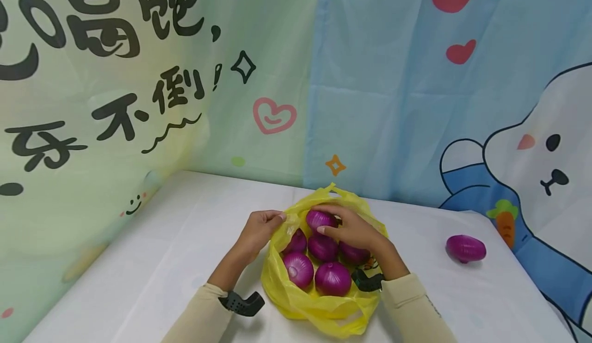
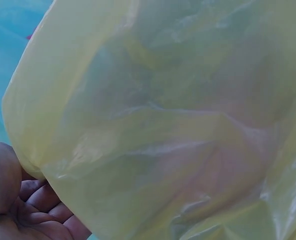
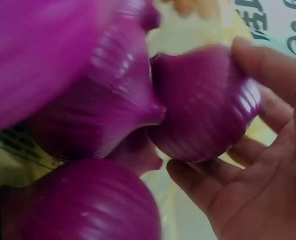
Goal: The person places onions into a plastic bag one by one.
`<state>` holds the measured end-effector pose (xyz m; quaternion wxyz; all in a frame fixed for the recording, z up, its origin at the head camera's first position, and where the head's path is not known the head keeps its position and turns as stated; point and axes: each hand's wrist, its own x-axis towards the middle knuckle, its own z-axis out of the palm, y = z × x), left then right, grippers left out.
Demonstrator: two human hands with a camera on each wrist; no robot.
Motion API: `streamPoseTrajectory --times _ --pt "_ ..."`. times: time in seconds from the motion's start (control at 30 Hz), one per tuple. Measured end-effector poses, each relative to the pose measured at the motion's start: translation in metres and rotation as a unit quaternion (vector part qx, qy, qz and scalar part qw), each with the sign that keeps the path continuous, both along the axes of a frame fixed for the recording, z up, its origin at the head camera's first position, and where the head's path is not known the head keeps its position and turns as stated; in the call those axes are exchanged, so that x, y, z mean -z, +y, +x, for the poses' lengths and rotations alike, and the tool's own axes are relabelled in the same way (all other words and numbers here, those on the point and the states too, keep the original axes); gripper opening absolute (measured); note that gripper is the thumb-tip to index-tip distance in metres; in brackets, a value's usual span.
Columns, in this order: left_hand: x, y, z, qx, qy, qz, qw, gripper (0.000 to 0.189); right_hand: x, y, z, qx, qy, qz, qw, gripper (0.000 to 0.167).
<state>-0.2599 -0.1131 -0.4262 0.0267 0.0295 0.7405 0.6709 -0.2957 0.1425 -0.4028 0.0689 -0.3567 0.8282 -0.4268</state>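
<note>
A yellow plastic bag stands open on the table with several purple onions inside. My left hand pinches the bag's left rim between thumb and fingers; the left wrist view shows the thin film stretching away from that hand. Inside the far side of the bag, my right hand grips one onion from its right. In the right wrist view the thumb and fingers curl round this onion, and other onions crowd close beside it.
A single purple onion lies on the white table at the right, apart from the bag. Behind the table hangs a printed cloth. A dark wrist device sits on the left wrist, another on the right.
</note>
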Motion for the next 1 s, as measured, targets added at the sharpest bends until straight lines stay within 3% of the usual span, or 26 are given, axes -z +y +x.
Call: streamPoseTrajectory --times 0.2,0.47,0.77,1.0 --pt "-0.004 0.001 0.002 -0.001 -0.001 -0.001 1.0 0.031 0.0 0.001 0.002 0.025 0.011 0.012 0.9995 0.053" --pt "-0.021 0.002 0.011 -0.006 -0.003 -0.009 0.9999 0.029 0.001 0.01 0.006 0.05 0.012 0.003 0.9987 0.051" --pt "-0.004 -0.002 0.0 -0.008 0.0 0.012 0.9999 0.03 0.0 0.028 0.017 0.044 0.022 -0.03 0.9984 0.048" --pt "-0.004 -0.001 0.0 -0.006 0.004 0.007 0.9999 0.03 0.003 0.044 0.026 0.061 0.008 -0.023 0.9979 0.04"
